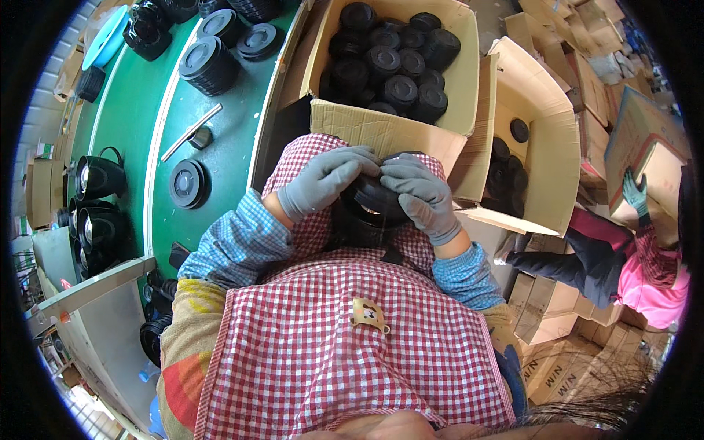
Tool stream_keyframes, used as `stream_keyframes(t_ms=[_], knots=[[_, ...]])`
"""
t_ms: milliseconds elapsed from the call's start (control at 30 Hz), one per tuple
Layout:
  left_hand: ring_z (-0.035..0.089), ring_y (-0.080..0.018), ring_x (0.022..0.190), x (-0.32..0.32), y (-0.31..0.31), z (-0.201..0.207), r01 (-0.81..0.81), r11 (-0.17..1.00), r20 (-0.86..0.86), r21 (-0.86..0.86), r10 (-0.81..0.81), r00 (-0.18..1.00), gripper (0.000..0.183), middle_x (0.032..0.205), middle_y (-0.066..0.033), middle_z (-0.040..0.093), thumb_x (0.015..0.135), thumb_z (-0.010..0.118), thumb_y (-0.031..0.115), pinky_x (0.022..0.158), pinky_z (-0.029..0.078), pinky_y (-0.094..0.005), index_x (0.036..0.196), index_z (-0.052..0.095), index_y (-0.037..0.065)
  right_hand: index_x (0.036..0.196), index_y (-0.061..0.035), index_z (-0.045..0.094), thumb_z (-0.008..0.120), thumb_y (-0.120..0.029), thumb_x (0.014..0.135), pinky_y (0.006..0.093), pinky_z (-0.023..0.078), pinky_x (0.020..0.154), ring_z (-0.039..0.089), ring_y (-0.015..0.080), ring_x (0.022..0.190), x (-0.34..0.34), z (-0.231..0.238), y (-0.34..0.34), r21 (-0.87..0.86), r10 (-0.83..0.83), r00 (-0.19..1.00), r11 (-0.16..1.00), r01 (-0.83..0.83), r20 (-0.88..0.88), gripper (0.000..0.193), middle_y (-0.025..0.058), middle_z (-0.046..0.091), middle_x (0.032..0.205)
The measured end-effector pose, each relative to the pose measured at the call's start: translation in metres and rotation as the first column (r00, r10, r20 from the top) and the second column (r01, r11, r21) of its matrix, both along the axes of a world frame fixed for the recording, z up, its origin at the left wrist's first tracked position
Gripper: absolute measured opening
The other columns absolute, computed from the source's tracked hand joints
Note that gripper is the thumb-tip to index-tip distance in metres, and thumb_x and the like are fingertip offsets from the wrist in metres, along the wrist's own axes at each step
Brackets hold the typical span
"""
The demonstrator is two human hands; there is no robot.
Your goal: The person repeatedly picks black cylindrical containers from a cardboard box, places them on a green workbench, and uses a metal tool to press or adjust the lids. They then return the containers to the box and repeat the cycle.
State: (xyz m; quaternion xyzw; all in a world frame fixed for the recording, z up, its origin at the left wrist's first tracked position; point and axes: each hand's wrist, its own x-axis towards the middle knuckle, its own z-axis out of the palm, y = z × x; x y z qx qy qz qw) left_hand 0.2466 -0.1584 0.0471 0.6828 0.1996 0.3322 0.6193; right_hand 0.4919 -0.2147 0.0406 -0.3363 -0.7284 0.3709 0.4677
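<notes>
Both my hands wear grey gloves and grip a round black plastic lid part (370,207) held over my lap, above a red-and-white checked apron. My left hand (323,180) clasps its upper left edge. On the upper right edge sits my right hand (424,194), fingers curled over the rim. Just beyond my hands stands an open cardboard box (381,128) filled with several similar black round lids (392,62).
A green conveyor belt (147,110) runs on my left, carrying stacked black lids (209,66), a single lid (188,183), a metal bar (191,132) and black kettles (99,176). A second open box (539,125) holds more black parts. Another person in pink (645,271) handles cartons at right.
</notes>
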Motion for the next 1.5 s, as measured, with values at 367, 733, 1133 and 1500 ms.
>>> stream_keyframes(t_ms=[367, 733, 1133, 1500], knots=[[0.061, -0.0373, 0.121, -0.003, 0.001, -0.029, -0.045, 0.954, 0.022, 0.296, 0.04, 0.999, 0.028, 0.118, -0.02, 0.07, 0.1, 0.052, 0.015, 0.108, 0.045, -0.046, 0.103, 0.072, -0.005, 0.07, -0.0102, 0.066, 0.078, -0.004, 0.079, 0.0522, 0.031, 0.119, 0.065, 0.0271, 0.121, -0.01, -0.006, 0.005, 0.075, -0.084, 0.987, 0.994, 0.075, 0.136, 0.016, 0.0065, 0.077, 0.103], [0.059, -0.0373, 0.126, -0.002, -0.004, -0.029, -0.099, 0.97, -0.005, 0.224, 0.103, 0.995, 0.029, 0.12, -0.0186, 0.07, 0.101, 0.054, 0.018, 0.112, 0.042, -0.0468, 0.105, 0.073, -0.003, 0.071, -0.0082, 0.068, 0.076, -0.004, 0.079, 0.052, 0.034, 0.118, 0.068, 0.0268, 0.115, -0.011, 0.004, 0.011, 0.009, -0.076, 0.987, 0.997, 0.076, 0.144, 0.012, 0.0072, 0.076, 0.102], [0.055, -0.038, 0.13, -0.008, -0.012, -0.025, -0.029, 0.929, -0.119, 0.369, 0.078, 0.99, 0.025, 0.121, -0.0184, 0.068, 0.103, 0.056, 0.018, 0.108, 0.046, -0.046, 0.11, 0.071, 0.0, 0.082, -0.0061, 0.073, 0.072, -0.011, 0.086, 0.0489, 0.038, 0.114, 0.065, 0.0277, 0.118, -0.006, -0.019, 0.009, -0.126, 0.035, 0.999, 0.991, -0.031, 0.031, 0.006, 0.0095, 0.075, 0.104], [0.026, -0.0495, 0.149, -0.002, -0.015, 0.002, 0.057, 0.758, -0.475, 0.649, 0.346, 0.809, 0.096, 0.16, -0.0278, 0.031, 0.093, 0.043, 0.073, 0.121, 0.012, -0.0608, 0.156, 0.033, 0.001, 0.146, 0.0015, 0.049, 0.031, -0.035, 0.11, 0.0492, 0.023, 0.123, 0.035, 0.0384, 0.147, -0.006, -0.012, -0.018, 0.065, -0.081, 0.942, 0.996, 0.063, 0.327, 0.055, 0.0224, 0.045, 0.153]])
